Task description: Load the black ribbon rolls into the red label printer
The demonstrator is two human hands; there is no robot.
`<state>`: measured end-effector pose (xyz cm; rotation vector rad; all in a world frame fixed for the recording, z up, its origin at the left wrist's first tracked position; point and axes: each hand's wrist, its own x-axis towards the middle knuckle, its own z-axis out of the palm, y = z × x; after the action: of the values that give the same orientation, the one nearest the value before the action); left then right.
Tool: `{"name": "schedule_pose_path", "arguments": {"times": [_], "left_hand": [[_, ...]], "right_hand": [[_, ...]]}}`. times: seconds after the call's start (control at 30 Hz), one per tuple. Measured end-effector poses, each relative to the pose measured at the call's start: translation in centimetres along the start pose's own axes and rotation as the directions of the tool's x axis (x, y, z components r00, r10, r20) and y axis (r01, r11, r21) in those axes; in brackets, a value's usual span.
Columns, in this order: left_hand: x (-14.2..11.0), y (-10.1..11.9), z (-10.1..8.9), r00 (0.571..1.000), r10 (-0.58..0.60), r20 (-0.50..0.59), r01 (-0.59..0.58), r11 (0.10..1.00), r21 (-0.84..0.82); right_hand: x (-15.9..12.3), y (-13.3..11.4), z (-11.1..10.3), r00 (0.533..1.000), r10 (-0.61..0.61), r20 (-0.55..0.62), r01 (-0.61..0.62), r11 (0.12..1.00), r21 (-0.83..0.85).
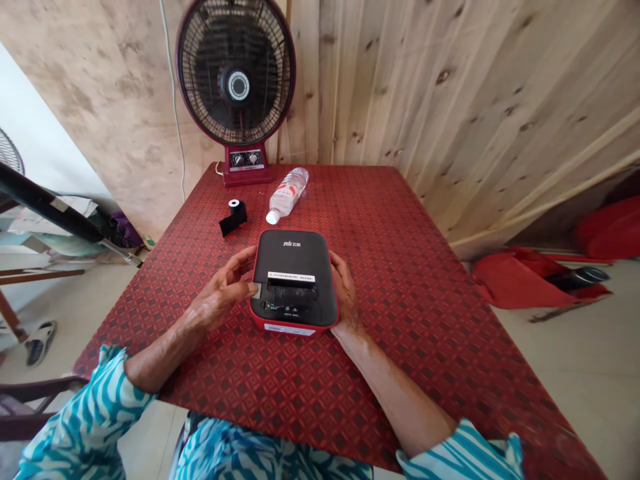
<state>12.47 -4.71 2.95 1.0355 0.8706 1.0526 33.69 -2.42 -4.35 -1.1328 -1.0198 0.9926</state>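
1. Nearest is the blue-and-white patterned clothing (pixel 250 453), over the lap below both hands.
2. The red patterned counter (pixel 410 280) spreads beneath and beyond both hands.
3. A fan (pixel 239 85) stands beyond the left hand, at the counter's far end.
4. The black and red printer (pixel 295 263) sits between the two hands; whether it lies flat or is slightly tipped, I cannot tell.
5. The left hand (pixel 227 283) pinches the printer's left side, fingers along the wall and thumb on top. The right hand (pixel 345 290) is curled against the opposite side, its fingertips hidden.
6. A clear bottle (pixel 289 192) lies on its side beyond the hands, white cap towards the printer.
7. A black roll (pixel 237 206) stands beyond the left hand, its loose strip trailing towards that hand.
8. The smallest part is the grey tab (pixel 259 292) at the left thumb. Pressing it squarely should work best with the right hand bracing the far wall, so the printer does not twist or slide.
9. The counter's left edge runs near the left forearm, while its right edge is well apart from the right hand, so a sideways shift seems safer rightward. Pushing straight ahead could knock the bottle.
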Motion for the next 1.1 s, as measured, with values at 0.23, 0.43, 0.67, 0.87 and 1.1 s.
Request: {"name": "schedule_pose_path", "arguments": {"times": [0.23, 0.43, 0.67, 0.87, 1.1], "left_hand": [[0.0, -0.7, -0.5, 0.999, -0.037, 0.002, 0.037, 0.995, -0.09], [0.5, -0.9, -0.9, 0.99, -0.129, 0.06, 0.133, 0.989, -0.065], [0.4, -1.1, -1.0, 0.993, -0.061, 0.097, 0.063, 0.998, -0.019], [0.2, -0.4, -0.7, 0.994, -0.036, 0.104, 0.033, 0.999, 0.033], [1.2, 3.7, 0.6, 0.937, 0.29, 0.198, -0.346, 0.671, 0.656]], "right_hand": [[-0.2, -0.6, 0.5, 0.999, 0.04, -0.029, -0.039, 0.998, 0.052], [-0.4, -0.8, 0.6, 0.998, 0.048, -0.039, -0.045, 0.997, 0.066], [-0.3, -0.9, 0.7, 0.998, 0.021, -0.056, -0.02, 0.999, 0.026], [0.0, -0.9, 0.7, 0.999, -0.024, -0.044, 0.024, 1.0, -0.004], [0.1, -0.5, 0.7, 1.0, -0.03, -0.009, 0.03, 0.999, 0.029]]}}
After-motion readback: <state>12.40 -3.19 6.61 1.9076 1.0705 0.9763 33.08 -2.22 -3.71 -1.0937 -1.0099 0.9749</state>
